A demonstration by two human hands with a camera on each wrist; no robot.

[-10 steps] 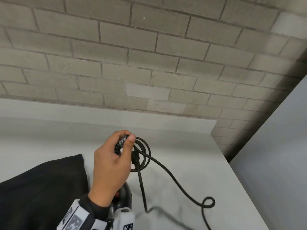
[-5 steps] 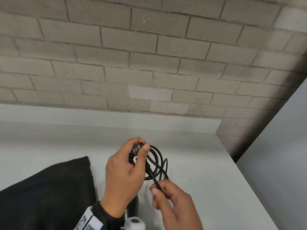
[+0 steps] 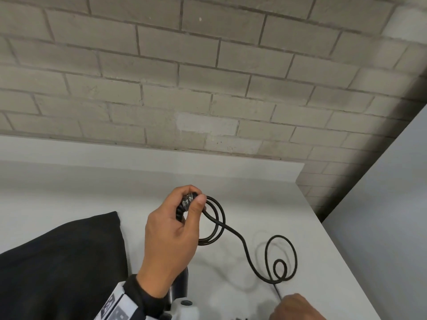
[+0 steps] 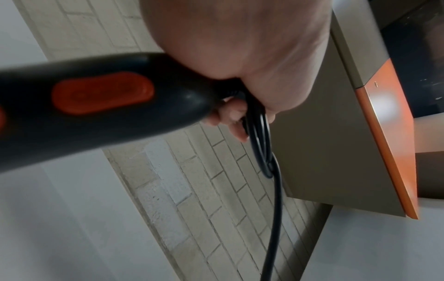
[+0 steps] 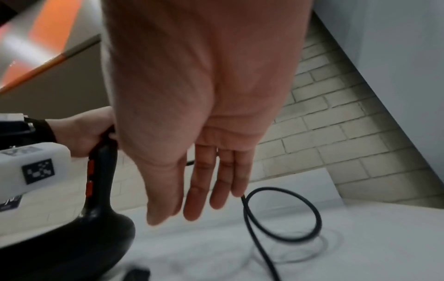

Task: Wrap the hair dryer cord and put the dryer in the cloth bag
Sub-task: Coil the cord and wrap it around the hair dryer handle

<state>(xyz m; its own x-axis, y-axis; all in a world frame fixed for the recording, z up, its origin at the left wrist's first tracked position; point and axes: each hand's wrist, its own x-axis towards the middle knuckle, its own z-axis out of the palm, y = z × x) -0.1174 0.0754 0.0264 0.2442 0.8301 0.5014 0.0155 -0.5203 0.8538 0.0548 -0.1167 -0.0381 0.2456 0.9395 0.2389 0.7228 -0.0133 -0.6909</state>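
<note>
The left hand [image 3: 172,236] is clenching the black plastic hair dryer [image 4: 100,106] handle and thin black rubber cord [image 3: 245,248] coils over the white table [image 3: 254,197]; the right hand [image 5: 204,152], fingers straight, is touching slack, best fed in even loops, black cloth bag [image 3: 62,262] lying alongside

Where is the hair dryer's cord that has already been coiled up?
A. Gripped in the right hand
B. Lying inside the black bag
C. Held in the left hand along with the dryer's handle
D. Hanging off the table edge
C: the left hand grips the coiled loops of cord against the dryer's handle, while the right hand is flat and open beside the loose cord.
</note>
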